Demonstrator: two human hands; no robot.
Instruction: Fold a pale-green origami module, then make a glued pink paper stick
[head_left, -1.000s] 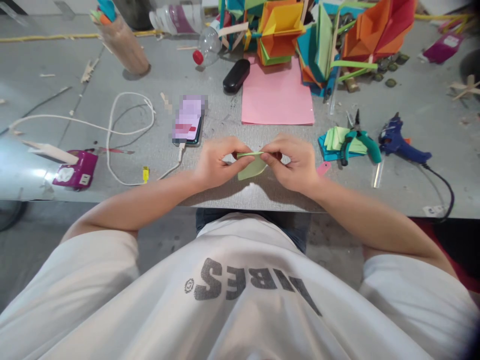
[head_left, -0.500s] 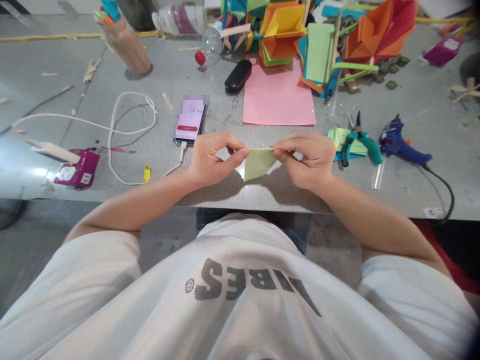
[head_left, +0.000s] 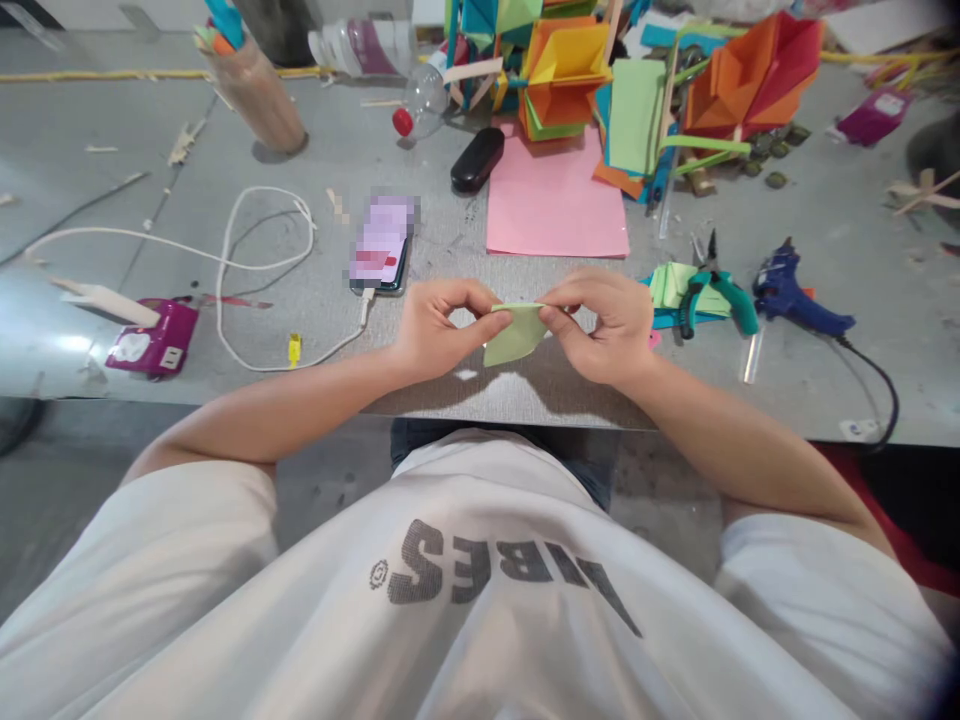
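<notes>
"Two at work, the left hand (head_left: 446, 325) and the right hand (head_left: 602, 325): how do they hold?"

"Each pinches an upper corner of one small green paper (head_left: 514, 340), held between them just above the table (head_left: 442, 225), near its front edge."

"How far along is it?"

"The top edge looks folded, so I judge at least one crease is begun. The grip hides the layers; how many folds remain, I cannot tell."

"And farther out?"

"Behind the left hand lies a phone (head_left: 382, 240). Near the right hand, a pile of green and blue papers (head_left: 667, 286), seemingly folded, sits partly under pliers (head_left: 739, 300), with a glue gun (head_left: 799, 295) beside them. Pink paper (head_left: 555, 210) lies flat ahead, and bright paper shapes (head_left: 568, 65) behind it look already assembled."
</notes>
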